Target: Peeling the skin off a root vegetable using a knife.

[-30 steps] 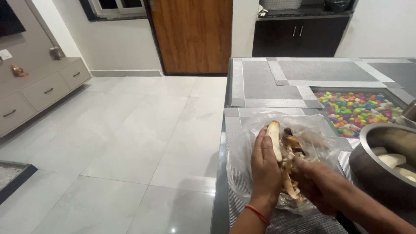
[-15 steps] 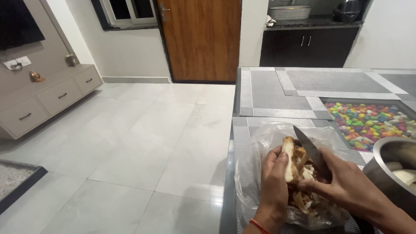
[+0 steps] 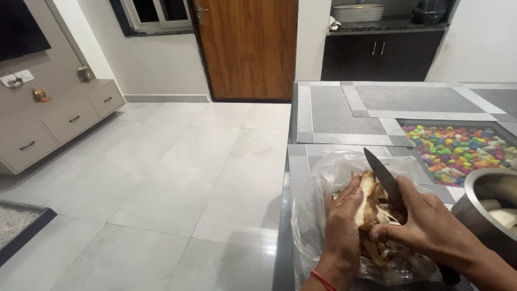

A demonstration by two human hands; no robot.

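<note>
My left hand (image 3: pixel 343 226) grips a long, partly peeled root vegetable (image 3: pixel 365 196), pale where the skin is off. My right hand (image 3: pixel 425 223) holds a dark-bladed knife (image 3: pixel 383 178), its blade pointing up and away beside the vegetable. Both hands hover over a clear plastic bag (image 3: pixel 318 194) lying open on the table, filled with brown peelings (image 3: pixel 385 250).
A steel bowl (image 3: pixel 474 202) with peeled white pieces stands at the right. A glass inset of coloured pebbles (image 3: pixel 458 145) lies in the grey table (image 3: pixel 339 113). Tiled floor spreads left, with a drawer unit (image 3: pixel 48 121), a wooden door (image 3: pixel 247 48) and a dark cabinet (image 3: pixel 382 51) behind.
My right hand brought the knife blade up from among the peelings and it now stands beside the vegetable. The view shifted slightly.
</note>
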